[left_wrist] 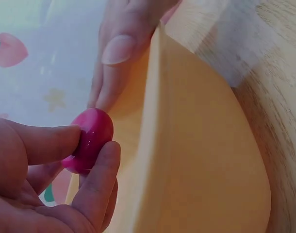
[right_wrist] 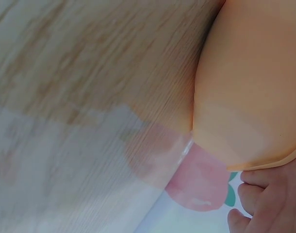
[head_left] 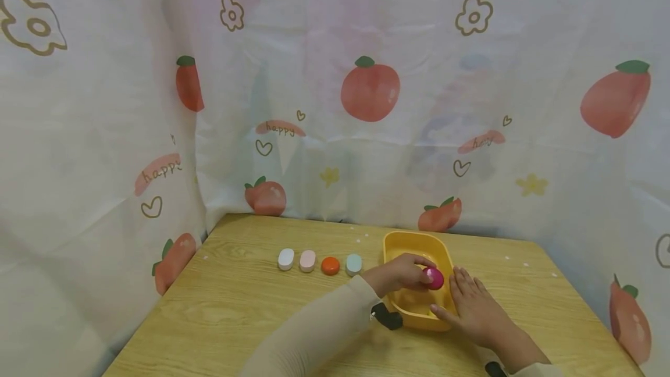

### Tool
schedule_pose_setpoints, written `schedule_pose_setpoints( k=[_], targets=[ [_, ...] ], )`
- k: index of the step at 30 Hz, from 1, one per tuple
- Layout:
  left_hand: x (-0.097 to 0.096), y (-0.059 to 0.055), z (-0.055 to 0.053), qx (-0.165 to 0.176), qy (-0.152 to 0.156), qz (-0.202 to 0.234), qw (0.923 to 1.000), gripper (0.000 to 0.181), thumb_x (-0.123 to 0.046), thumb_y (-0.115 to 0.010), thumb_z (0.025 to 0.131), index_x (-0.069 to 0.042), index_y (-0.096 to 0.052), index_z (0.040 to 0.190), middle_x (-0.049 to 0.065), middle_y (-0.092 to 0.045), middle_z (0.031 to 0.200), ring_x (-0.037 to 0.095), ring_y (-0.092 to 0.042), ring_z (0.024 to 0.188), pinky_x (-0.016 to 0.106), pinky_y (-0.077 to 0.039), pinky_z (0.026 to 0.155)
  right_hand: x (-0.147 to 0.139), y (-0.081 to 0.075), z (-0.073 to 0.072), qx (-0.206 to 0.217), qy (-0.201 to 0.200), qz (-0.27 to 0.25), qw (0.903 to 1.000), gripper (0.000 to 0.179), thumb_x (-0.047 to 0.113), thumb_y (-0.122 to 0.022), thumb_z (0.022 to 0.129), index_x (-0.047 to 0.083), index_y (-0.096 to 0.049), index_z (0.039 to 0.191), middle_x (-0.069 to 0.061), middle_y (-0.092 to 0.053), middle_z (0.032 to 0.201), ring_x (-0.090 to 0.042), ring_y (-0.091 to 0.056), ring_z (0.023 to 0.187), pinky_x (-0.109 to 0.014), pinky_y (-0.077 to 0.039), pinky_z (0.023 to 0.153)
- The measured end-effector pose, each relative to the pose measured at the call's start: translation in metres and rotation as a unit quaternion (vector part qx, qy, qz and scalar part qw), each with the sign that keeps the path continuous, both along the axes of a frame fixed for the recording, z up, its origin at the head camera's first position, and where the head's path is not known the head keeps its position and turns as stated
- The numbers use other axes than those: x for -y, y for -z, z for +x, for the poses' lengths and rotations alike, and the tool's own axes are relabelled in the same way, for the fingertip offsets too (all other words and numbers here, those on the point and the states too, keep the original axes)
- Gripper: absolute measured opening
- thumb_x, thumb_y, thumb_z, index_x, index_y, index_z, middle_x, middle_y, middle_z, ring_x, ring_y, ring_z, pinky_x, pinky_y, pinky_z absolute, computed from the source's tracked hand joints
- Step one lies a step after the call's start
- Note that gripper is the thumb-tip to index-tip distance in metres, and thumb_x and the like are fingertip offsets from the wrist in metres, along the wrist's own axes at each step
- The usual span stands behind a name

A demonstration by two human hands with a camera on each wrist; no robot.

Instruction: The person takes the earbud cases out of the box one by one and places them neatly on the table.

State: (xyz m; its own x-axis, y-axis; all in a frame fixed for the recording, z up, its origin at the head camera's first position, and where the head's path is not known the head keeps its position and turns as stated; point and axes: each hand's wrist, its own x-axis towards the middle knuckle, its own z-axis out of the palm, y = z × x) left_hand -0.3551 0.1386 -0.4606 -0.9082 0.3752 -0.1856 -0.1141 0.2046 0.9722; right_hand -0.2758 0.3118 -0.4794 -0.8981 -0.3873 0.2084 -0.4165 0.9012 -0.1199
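Note:
My left hand (head_left: 402, 272) pinches a glossy magenta oval piece (head_left: 433, 278) between thumb and fingers, over the inside of a yellow plastic basin (head_left: 413, 323). The left wrist view shows the magenta piece (left_wrist: 92, 136) close up, beside the basin's rim (left_wrist: 148, 145). On the basin's right side lies my right hand (head_left: 478, 310), fingers stretched along the rim and thumb apart toward the near end. In the right wrist view, its fingers (right_wrist: 252, 194) touch the rim; the basin's outer wall (right_wrist: 250, 87) fills the right side.
Left of the basin, several small rounded pieces stand in a row: white (head_left: 285, 259), pale pink (head_left: 307, 260), orange (head_left: 330, 265) and mint green (head_left: 353, 264). A wood-grain table (head_left: 220, 307) carries everything. Behind and beside it hangs a fruit-patterned curtain (head_left: 314, 45).

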Motion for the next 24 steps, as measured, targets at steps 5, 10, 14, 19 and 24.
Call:
schedule_pose_setpoints(
  k=[5, 10, 14, 19, 24],
  targets=[
    [0.009, -0.005, -0.001, 0.006, 0.005, -0.001, 1.0000, 0.026, 0.008, -0.068, 0.086, -0.002, -0.069, 0.109, 0.012, -0.064, 0.091, 0.029, -0.068, 0.081, 0.042, -0.057, 0.075, -0.001, -0.001, 0.000, -0.001, 0.001, 0.000, 1.0000, 0.092, 0.062, -0.048, 0.094, -0.019, -0.040, 0.136, -0.035, -0.024, 0.150, -0.049, -0.019, 0.139, -0.065, -0.018, 0.108],
    [0.019, -0.007, -0.002, 0.016, 0.004, 0.010, 0.9998, 0.026, 0.009, -0.067, 0.086, 0.000, -0.068, 0.111, 0.013, -0.065, 0.088, 0.029, -0.068, 0.080, 0.041, -0.058, 0.074, -0.001, -0.001, 0.000, 0.006, 0.003, 0.000, 1.0000, 0.093, 0.063, -0.048, 0.093, -0.019, -0.039, 0.137, -0.035, -0.024, 0.150, -0.049, -0.019, 0.139, -0.065, -0.017, 0.109],
    [0.028, -0.010, -0.001, 0.016, 0.019, 0.017, 0.9995, 0.028, 0.010, -0.064, 0.088, 0.003, -0.066, 0.115, 0.014, -0.066, 0.086, 0.027, -0.068, 0.080, 0.040, -0.058, 0.074, 0.000, -0.001, 0.000, 0.010, 0.002, -0.005, 0.9999, 0.093, 0.063, -0.048, 0.094, -0.019, -0.039, 0.137, -0.035, -0.024, 0.150, -0.049, -0.019, 0.139, -0.065, -0.017, 0.109],
    [0.039, -0.016, 0.001, 0.009, 0.039, 0.009, 0.9992, 0.028, 0.007, -0.064, 0.088, 0.003, -0.066, 0.116, 0.013, -0.065, 0.088, 0.025, -0.067, 0.079, 0.038, -0.058, 0.075, 0.001, -0.002, 0.001, 0.014, 0.002, -0.009, 0.9999, 0.093, 0.063, -0.048, 0.094, -0.020, -0.038, 0.137, -0.035, -0.024, 0.150, -0.050, -0.019, 0.139, -0.065, -0.017, 0.109],
    [0.048, -0.019, 0.001, 0.024, 0.055, 0.043, 0.9973, 0.027, 0.007, -0.064, 0.089, 0.005, -0.065, 0.115, 0.013, -0.066, 0.089, 0.023, -0.067, 0.080, 0.037, -0.058, 0.075, 0.000, -0.001, 0.001, 0.017, 0.002, -0.011, 0.9998, 0.094, 0.063, -0.047, 0.094, -0.020, -0.036, 0.138, -0.035, -0.022, 0.150, -0.049, -0.018, 0.139, -0.065, -0.017, 0.109]
  ],
)
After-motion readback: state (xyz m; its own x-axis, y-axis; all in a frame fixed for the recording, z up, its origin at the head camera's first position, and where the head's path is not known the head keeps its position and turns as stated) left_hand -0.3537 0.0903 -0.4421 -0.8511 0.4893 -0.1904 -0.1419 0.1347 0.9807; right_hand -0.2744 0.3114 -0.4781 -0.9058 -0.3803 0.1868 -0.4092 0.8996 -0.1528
